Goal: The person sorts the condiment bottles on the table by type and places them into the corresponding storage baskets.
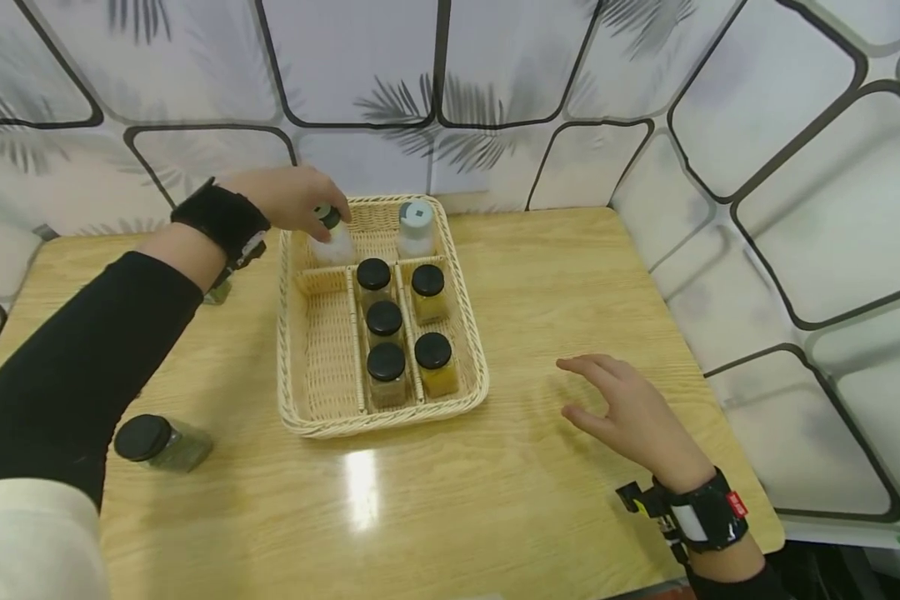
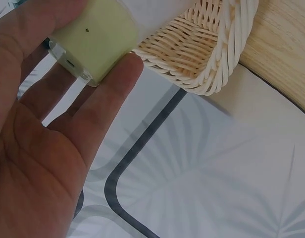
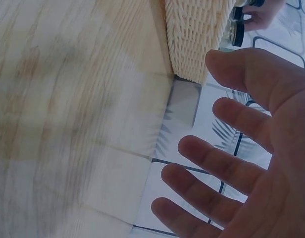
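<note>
At the back left of a wicker basket (image 1: 382,428), my left hand (image 1: 288,196) grips a white shaker bottle (image 1: 336,248) by its cap. Up close, the left wrist view shows fingers and thumb around the pale yellow-green cap (image 2: 100,39), the bottle's white body leading toward the basket. A second white bottle with a pale grey-blue cap (image 1: 416,218) stands in the same back compartment. My right hand (image 1: 637,412) hovers over the table to the right of the basket, fingers spread and holding nothing; the right wrist view shows its palm (image 3: 286,163).
Three black-lidded jars (image 1: 385,321) fill the basket's middle section; two with yellow contents (image 1: 439,375) stand in the right one. A jar of green flakes (image 1: 183,447) lies on the table (image 1: 532,275) at left. Another greenish jar (image 1: 219,292) is partly hidden behind the left arm.
</note>
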`<state>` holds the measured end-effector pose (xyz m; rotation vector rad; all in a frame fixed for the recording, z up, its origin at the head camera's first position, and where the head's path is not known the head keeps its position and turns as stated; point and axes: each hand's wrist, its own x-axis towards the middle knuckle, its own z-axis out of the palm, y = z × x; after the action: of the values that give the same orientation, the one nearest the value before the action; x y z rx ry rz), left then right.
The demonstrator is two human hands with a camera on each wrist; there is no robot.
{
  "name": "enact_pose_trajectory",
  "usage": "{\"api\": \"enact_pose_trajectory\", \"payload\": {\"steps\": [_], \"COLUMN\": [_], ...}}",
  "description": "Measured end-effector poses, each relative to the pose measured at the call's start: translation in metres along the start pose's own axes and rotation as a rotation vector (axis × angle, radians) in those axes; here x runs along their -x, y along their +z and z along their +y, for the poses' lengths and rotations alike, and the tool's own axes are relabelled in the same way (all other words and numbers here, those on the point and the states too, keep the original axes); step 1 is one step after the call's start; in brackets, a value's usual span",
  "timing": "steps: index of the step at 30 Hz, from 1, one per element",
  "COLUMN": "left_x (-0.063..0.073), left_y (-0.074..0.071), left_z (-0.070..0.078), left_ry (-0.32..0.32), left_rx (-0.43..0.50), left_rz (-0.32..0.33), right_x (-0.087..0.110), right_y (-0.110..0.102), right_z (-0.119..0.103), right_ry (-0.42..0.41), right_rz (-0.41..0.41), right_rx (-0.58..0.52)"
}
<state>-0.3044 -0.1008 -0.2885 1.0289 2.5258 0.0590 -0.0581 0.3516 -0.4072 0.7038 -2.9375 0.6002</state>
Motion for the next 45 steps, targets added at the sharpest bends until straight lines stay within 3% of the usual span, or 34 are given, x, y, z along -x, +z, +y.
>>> {"api": "enact_pose_trajectory", "payload": {"steps": [15,22,27,30,39,45], "left_x": [-0.02,-0.024,-0.023,-0.017,0.03,0.058], "left_y": [0.004,0.008,0.014,0.015,0.009,0.009], "left_z": [-0.004,-0.001,-0.004,-0.007,-0.022,-0.035], "left_ry": [0.002,0.041,0.053,0.043,0.005,-0.052], "left_rx": [-0.011,-0.014,-0.012,0.005,0.035,0.029], "left_rz": [-0.006,0.018,0.039,0.052,0.119,0.137], "right_x": [0.002,0.001,0.0,-0.001,-0.009,-0.014], "right_y": [-0.001,-0.002,-0.002,-0.002,-0.006,-0.007], "right_z": [0.004,0.0,-0.003,-0.003,-0.013,-0.019], "right_ry": [0.015,0.052,0.016,0.003,-0.001,-0.006], "right_rz": [-0.01,-0.013,-0.004,-0.001,-0.013,-0.022], "right_rx": [0.007,0.012,0.016,0.022,0.027,0.045]}}
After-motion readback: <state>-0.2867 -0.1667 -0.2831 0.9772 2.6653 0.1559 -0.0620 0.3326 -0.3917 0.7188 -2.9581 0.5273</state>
